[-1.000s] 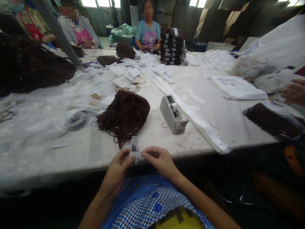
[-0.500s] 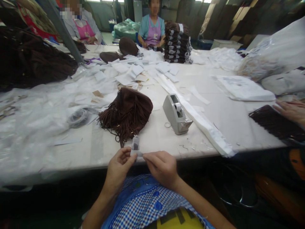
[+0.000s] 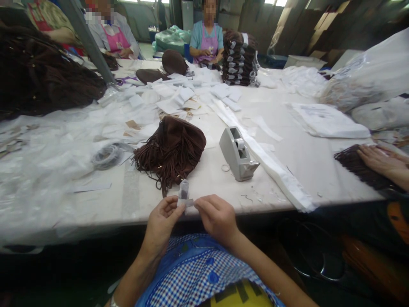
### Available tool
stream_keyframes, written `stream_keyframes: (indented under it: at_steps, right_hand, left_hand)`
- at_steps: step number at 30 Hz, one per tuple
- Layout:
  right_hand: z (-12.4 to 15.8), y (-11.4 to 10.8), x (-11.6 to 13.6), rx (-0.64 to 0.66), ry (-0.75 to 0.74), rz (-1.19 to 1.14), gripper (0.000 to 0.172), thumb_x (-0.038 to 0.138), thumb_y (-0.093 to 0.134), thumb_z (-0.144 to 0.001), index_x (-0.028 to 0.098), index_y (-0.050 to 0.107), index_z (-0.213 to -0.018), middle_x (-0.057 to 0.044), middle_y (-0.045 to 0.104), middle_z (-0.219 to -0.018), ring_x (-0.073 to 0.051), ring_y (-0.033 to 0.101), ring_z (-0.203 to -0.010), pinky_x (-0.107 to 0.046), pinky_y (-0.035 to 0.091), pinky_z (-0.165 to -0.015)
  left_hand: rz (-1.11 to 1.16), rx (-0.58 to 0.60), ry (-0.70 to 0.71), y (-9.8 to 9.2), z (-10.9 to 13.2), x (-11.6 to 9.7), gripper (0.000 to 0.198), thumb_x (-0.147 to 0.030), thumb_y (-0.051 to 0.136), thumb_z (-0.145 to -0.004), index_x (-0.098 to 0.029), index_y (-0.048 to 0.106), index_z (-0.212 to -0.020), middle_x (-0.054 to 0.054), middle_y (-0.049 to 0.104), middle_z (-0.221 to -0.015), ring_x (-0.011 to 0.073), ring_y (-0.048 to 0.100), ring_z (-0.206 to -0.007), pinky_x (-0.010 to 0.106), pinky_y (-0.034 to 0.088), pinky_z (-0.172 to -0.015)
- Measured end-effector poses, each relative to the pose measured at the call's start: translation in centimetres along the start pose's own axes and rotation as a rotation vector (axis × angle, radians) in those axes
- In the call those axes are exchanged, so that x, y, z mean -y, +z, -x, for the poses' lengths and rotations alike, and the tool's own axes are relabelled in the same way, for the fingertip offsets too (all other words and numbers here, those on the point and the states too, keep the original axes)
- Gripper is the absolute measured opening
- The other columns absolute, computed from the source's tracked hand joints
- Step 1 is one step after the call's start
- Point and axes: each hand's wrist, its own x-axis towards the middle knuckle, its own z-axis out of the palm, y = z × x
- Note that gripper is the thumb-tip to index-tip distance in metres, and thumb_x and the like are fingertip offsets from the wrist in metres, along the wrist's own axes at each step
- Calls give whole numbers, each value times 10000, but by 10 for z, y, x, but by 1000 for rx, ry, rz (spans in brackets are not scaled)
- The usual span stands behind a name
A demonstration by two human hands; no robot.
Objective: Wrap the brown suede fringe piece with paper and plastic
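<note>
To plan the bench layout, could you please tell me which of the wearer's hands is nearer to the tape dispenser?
Right: the right hand is in front of the tape dispenser, slightly to its left; the left hand is farther left.

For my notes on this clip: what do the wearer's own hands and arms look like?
The left hand and right hand wear no gloves, and no sleeve covers the visible forearms. Something pale on the left forearm, at the picture's bottom edge, is too unclear to name. The checked garment is blue and white, with blue buttons.
</note>
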Motion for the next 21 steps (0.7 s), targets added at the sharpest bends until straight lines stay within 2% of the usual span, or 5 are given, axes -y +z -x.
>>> stream_keyframes:
  at_steps: [5, 10, 16, 19, 21]
  right_hand:
    - [-1, 2, 6, -19, 380, -476, 127, 289, 621, -909, 207, 718, -917, -52, 716, -908, -185, 642, -827, -301, 509, -773]
    - [-7, 10, 2, 78, 685, -879, 241, 393, 704, -825, 158, 703, -877, -18, 677, -755, -152, 620, -714, -259, 496, -680]
    - [-14, 25, 5, 90, 618, -839, 280, 373, 727, -801, 183, 638, -987, -3, 692, -754, -149, 645, -688, -247, 494, -639]
    - [-20, -1, -3, 68, 489, -583, 172, 317, 665, -863, 210, 642, -995, -4, 701, -766, -151, 655, -659, -256, 508, -634]
    - [-26, -36, -18, -124, 381, -283, 144, 315, 598, -915, 217, 671, -992, -38, 713, -873, -171, 670, -739, -293, 529, -720]
  left_hand:
    - [64, 13, -32, -1, 0, -1, 412, -300, 847, -676, -175, 625, -1000, 6, 733, -861, 137, 672, -809, 216, 497, -756]
    - [89, 90, -61, -2, 1, -2, 377, -291, 818, -721, -173, 615, -1016, 23, 734, -910, 145, 677, -838, 239, 502, -802]
    - [5, 136, -73, -5, -1, -2, 402, -329, 813, -727, -165, 623, -1042, 40, 735, -919, 160, 674, -857, 239, 508, -802]
    - [-10, 68, -72, -9, -3, -1, 462, -343, 849, -672, -174, 629, -1041, 38, 733, -938, 174, 676, -870, 243, 519, -800]
    - [-22, 4, -65, -13, -5, 0, 505, -348, 874, -630, -182, 632, -1042, 32, 730, -938, 175, 677, -875, 233, 525, -792]
